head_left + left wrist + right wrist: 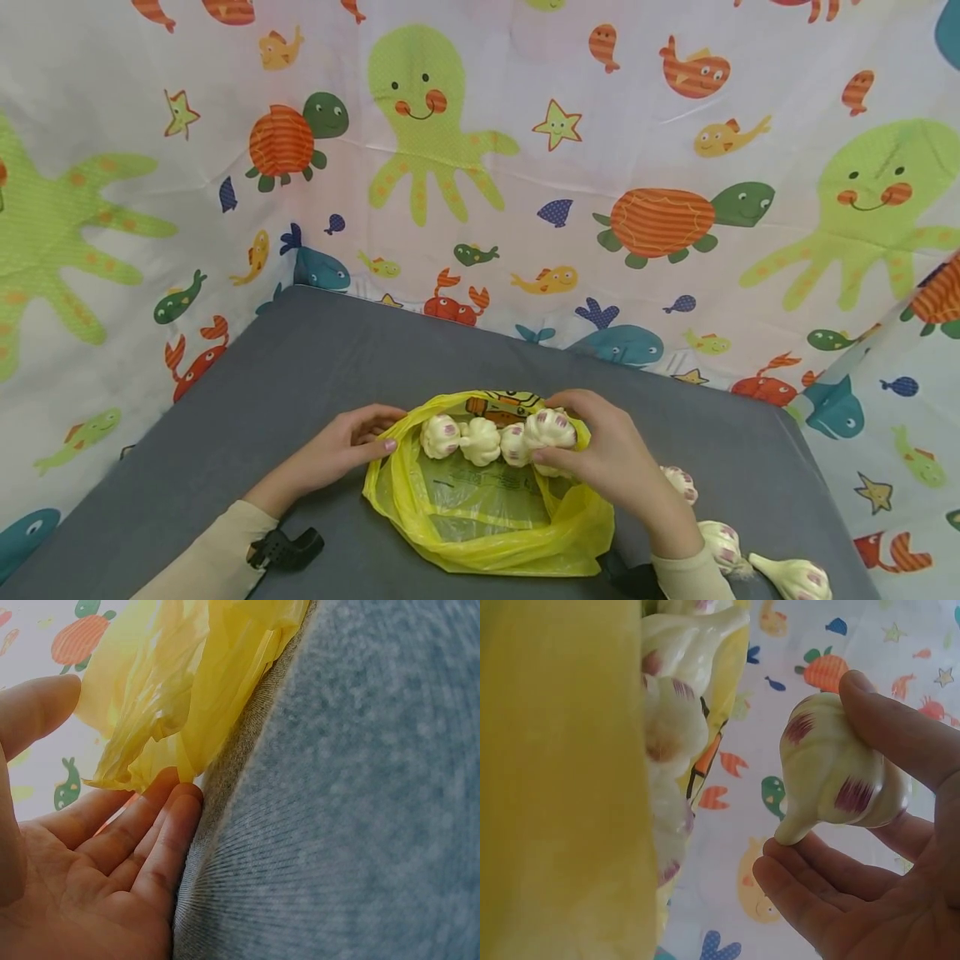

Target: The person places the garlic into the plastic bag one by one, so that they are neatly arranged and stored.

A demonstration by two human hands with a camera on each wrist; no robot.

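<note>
A yellow plastic bag (480, 554) lies on the table with its mouth spread wide. Inside it, along the far side, is a row of white garlic bulbs (480, 442) with purple streaks. My right hand (611, 450) holds another garlic bulb (836, 765) over the bag's right side, thumb on one face and fingers below. At the bag's left rim is my left hand (341, 446); its fingertips (184, 799) touch the yellow plastic, fingers loosely bent and thumb apart from them.
Right of the bag, partly behind my right forearm, lie a garlic bulb (679, 483), a second bulb (720, 546) and a third bulb (795, 577). The dark grey table (322, 358) is bounded by a sea-animal print curtain (480, 233) at the back and sides.
</note>
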